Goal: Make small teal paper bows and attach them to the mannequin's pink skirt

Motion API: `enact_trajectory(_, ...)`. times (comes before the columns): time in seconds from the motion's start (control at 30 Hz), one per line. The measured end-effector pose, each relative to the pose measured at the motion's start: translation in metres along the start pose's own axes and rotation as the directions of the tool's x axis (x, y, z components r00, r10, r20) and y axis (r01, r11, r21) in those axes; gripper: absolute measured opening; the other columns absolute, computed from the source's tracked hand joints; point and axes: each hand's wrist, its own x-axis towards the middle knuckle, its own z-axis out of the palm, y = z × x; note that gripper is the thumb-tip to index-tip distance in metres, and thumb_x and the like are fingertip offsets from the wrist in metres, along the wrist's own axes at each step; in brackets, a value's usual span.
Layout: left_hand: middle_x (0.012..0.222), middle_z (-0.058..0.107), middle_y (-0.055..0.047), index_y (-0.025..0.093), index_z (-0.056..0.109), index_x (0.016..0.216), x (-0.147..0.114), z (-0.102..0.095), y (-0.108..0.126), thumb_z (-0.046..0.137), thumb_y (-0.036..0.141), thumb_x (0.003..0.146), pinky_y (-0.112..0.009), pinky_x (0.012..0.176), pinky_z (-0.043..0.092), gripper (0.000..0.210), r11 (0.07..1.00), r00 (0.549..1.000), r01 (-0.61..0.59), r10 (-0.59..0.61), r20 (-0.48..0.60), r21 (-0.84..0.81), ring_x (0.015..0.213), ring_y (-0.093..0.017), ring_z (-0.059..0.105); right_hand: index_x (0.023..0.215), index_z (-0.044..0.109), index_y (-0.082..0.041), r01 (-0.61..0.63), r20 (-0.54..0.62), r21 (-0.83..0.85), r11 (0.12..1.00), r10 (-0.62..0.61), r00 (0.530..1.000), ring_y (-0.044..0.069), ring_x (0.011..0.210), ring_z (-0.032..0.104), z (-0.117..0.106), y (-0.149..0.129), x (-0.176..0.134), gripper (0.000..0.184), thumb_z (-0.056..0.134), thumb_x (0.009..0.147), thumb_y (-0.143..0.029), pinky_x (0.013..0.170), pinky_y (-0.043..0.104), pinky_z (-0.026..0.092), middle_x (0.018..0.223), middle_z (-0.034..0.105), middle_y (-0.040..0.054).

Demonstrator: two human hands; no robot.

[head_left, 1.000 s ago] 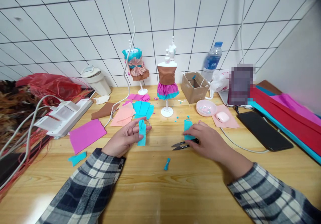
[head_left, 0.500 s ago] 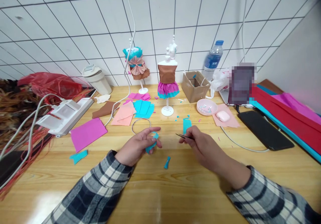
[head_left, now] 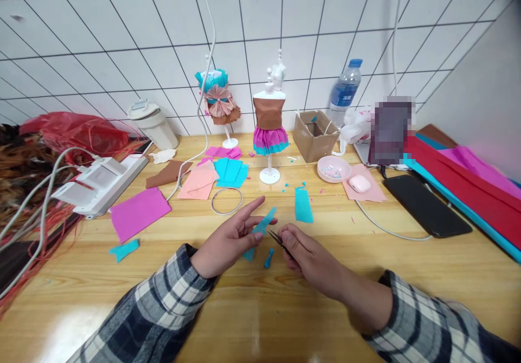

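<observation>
My left hand (head_left: 230, 241) pinches a strip of turquoise crepe paper (head_left: 264, 222) between thumb and fingers, the index finger stretched out. In my right hand (head_left: 311, 254) is a pair of dark, fine-pointed tweezers (head_left: 277, 238), their tips slightly apart and close to the strip's right edge. A small turquoise paper bow (head_left: 268, 258) lies on the table just below the tips. Beyond my right hand rests a flat turquoise paper piece (head_left: 303, 205). Farther back stands a small dress form (head_left: 269, 114) in a brown top and a magenta skirt with a turquoise hem.
Another dressed form (head_left: 220, 97) stands behind to the left. A cardboard box (head_left: 315, 145), pink dish (head_left: 332, 176) and water bottle (head_left: 345, 89) are at the back right. Left are a magenta sheet (head_left: 140, 214) and power strip (head_left: 106, 184); a black phone (head_left: 427, 205) lies right.
My right hand has moved left and down, bringing the tweezers to the paper strip. The strip in my left hand now extends up and right, and my index finger points more upward.
</observation>
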Motion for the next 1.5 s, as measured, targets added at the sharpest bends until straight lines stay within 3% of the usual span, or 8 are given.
enact_trajectory(0.17,0.137,0.055,-0.009,0.028,0.039,0.141,0.001,0.004,-0.003,0.065,0.019,0.083,-0.029,0.087,0.041,0.064,0.995,0.999,0.017,-0.014,0.030,-0.097,0.125,-0.024,0.049,0.085,0.039,-0.023,0.038,0.004,0.015,0.999,-0.038,0.999,0.011,0.057,0.037,0.001,0.006,0.002,0.037,0.028,0.096,-0.057,0.054,0.025,0.033,0.064,0.039,-0.0056)
enact_trajectory(0.33,0.139,0.054,-0.009,0.027,0.042,0.140,0.001,0.006,-0.005,0.065,0.016,0.082,-0.029,0.090,0.041,0.063,0.988,0.998,0.032,-0.025,0.049,-0.154,0.127,-0.024,0.049,0.086,0.038,-0.023,0.079,-0.011,-0.089,0.993,-0.080,0.997,0.012,0.060,0.038,-0.001,0.003,0.002,0.035,0.027,0.097,-0.053,0.058,0.026,0.034,0.065,0.040,-0.0054)
enact_trajectory(0.53,0.143,0.049,-0.007,0.028,0.044,0.139,0.001,0.006,-0.006,0.066,0.013,0.081,-0.033,0.099,0.040,0.064,0.984,1.000,0.012,-0.015,-0.013,-0.178,0.133,-0.026,0.042,0.085,0.040,-0.023,0.071,-0.087,-0.161,0.984,-0.086,0.993,0.013,0.063,0.040,-0.002,0.003,0.004,0.033,0.028,0.097,-0.051,0.060,0.027,0.034,0.065,0.041,-0.0052)
enact_trajectory(0.73,0.144,0.047,-0.007,0.030,0.046,0.138,0.001,0.009,-0.010,0.062,0.012,0.083,-0.036,0.107,0.034,0.059,0.976,0.998,0.006,0.009,0.067,-0.216,0.138,-0.025,0.035,0.086,0.041,-0.023,0.106,-0.073,-0.171,0.980,-0.120,0.990,0.013,0.065,0.042,-0.001,0.005,0.004,0.032,0.028,0.097,-0.050,0.061,0.027,0.035,0.069,0.044,-0.0042)
enact_trajectory(1.03,0.146,0.045,-0.007,0.031,0.044,0.139,0.004,0.019,-0.017,0.063,0.013,0.083,-0.040,0.111,0.030,0.062,0.965,0.996,-0.015,0.036,0.076,-0.262,0.138,-0.026,0.034,0.089,0.044,-0.022,0.107,-0.116,-0.161,0.981,-0.126,0.985,0.014,0.066,0.044,0.000,0.002,0.003,0.033,0.030,0.097,-0.051,0.062,0.027,0.036,0.070,0.046,-0.0036)
enact_trajectory(1.27,0.149,0.040,-0.006,0.032,0.039,0.142,0.002,0.015,-0.009,0.063,0.013,0.083,-0.036,0.110,0.031,0.066,0.973,0.996,-0.077,0.064,-0.066,-0.220,0.142,-0.025,0.025,0.087,0.044,-0.022,0.051,-0.117,-0.216,0.975,-0.078,0.990,0.014,0.066,0.044,-0.006,0.002,0.001,0.031,0.031,0.097,-0.049,0.060,0.026,0.036,0.072,0.048,-0.0031)
enact_trajectory(1.5,0.148,0.041,-0.005,0.033,0.042,0.140,0.003,0.020,-0.014,0.065,0.014,0.082,-0.039,0.111,0.030,0.065,0.970,0.995,-0.096,0.097,-0.008,-0.224,0.142,-0.025,0.026,0.087,0.044,-0.022,0.058,-0.125,-0.170,0.984,-0.080,0.989,0.014,0.068,0.046,-0.002,0.001,0.002,0.032,0.030,0.096,-0.050,0.061,0.026,0.037,0.074,0.050,-0.0022)
